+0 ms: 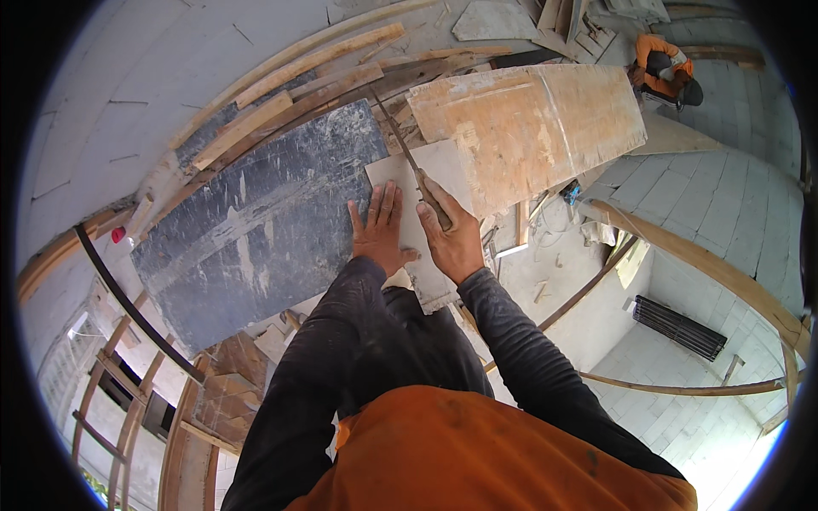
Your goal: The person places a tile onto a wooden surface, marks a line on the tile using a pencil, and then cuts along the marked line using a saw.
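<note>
My right hand [454,243] is closed round the handle of a handsaw [398,134]. The saw's narrow blade, seen nearly edge-on, points away and to the left across a pale flat board [428,277]. Just left of the saw, my left hand [381,228] lies flat on the same board with its fingers spread. The far end of the board lies between a dark, scuffed panel [264,217] on the left and an orange-brown plywood sheet [532,128] on the right. Whether the teeth touch the board cannot be made out.
Timber strips [319,64] lie along the far side by the grey block wall [136,119]. A co-worker in orange [665,72] crouches at the far right. Wooden poles [588,281] cross on the right, above a lower floor. A wooden ladder-like frame [123,387] stands lower left.
</note>
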